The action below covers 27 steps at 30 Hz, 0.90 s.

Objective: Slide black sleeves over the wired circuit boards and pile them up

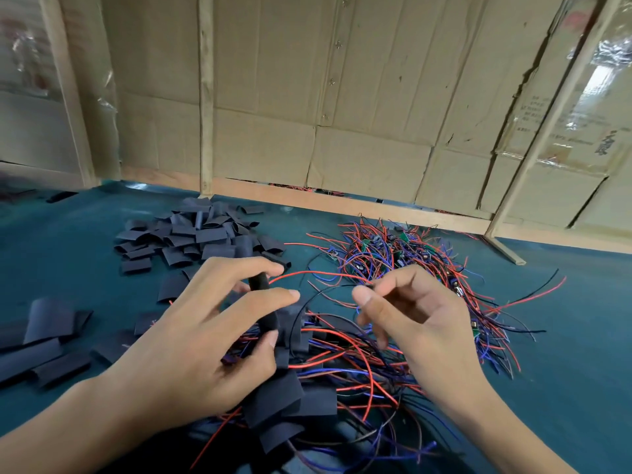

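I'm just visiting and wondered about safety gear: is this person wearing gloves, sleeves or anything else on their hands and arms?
No. Both hands, the left hand and the right hand, are bare, with no gloves, rings or watch in view. The forearms are uncovered too, with no sleeve showing up to the picture's edge. The fingernails are short and unpainted.

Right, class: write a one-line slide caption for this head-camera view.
Left hand holds a black sleeve while the right hand pinches wires above the sleeved pile.
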Tool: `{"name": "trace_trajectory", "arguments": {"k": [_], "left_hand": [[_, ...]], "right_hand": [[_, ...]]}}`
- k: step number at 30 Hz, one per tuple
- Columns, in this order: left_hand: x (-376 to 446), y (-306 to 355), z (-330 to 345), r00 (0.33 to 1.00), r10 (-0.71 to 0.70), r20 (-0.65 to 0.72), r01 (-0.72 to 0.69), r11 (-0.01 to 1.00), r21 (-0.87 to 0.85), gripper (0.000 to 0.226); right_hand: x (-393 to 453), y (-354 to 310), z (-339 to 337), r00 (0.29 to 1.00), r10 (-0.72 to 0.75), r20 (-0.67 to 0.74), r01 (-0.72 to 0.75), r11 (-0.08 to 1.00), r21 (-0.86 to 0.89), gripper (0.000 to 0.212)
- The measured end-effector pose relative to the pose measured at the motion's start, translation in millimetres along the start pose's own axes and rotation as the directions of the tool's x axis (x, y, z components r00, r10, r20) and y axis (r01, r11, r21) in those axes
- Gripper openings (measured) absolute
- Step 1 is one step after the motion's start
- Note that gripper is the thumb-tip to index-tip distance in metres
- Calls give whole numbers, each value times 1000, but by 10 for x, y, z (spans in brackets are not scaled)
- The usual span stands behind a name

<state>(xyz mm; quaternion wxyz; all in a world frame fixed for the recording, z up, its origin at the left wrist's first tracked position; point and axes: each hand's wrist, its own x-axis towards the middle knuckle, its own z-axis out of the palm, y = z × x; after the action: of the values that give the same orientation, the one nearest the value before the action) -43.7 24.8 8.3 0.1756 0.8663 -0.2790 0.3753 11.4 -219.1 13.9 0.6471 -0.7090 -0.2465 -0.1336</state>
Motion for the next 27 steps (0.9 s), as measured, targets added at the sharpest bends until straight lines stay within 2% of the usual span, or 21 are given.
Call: {"name": "trace_trajectory", "arguments": {"k": [4, 6, 9, 11, 14, 16, 18, 20, 23, 27], "left_hand": [[25, 35, -127, 996, -33, 83, 46, 987, -155, 15], [31, 55, -181, 992, -60, 109, 84, 970, -229, 13], [28, 99, -191, 983, -91, 162, 126, 967, -220, 10], [10, 106, -160, 972, -120, 203, 157, 971, -180, 19], [-26, 85, -112, 961, -174, 215, 211, 964, -162, 35], [-22, 84, -90, 956, -214, 201, 249, 954, -168, 43], [-8, 96, -80, 950, -235, 205, 273, 945, -179, 47], [7, 120, -72, 948, -240, 207, 277, 946, -169, 51], [18, 175, -55, 951, -251, 182, 278, 949, -148, 54], [16, 224, -33, 954, -233, 189, 260, 957, -130, 61]], "right_hand": [[-3, -45, 28, 999, -15, -29, 16, 1000, 26, 16], [-19, -41, 27, 999, -35, 26, 37, 998, -54, 29], [-68, -14, 23, 985, -60, 165, 102, 961, -257, 22], [-84, -6, 28, 975, -43, 218, 119, 929, -351, 18], [-62, -24, 31, 957, -105, 271, 228, 848, -478, 13], [-37, -25, -7, 946, -108, 305, 262, 809, -526, 24], [-33, -32, -59, 932, -66, 356, 261, 804, -534, 41], [-46, -47, -86, 912, -45, 408, 264, 827, -497, 48], [-62, -79, -57, 912, -110, 395, 267, 890, -369, 37], [-87, -135, 39, 907, -305, 289, 387, 875, -291, 24]]}}
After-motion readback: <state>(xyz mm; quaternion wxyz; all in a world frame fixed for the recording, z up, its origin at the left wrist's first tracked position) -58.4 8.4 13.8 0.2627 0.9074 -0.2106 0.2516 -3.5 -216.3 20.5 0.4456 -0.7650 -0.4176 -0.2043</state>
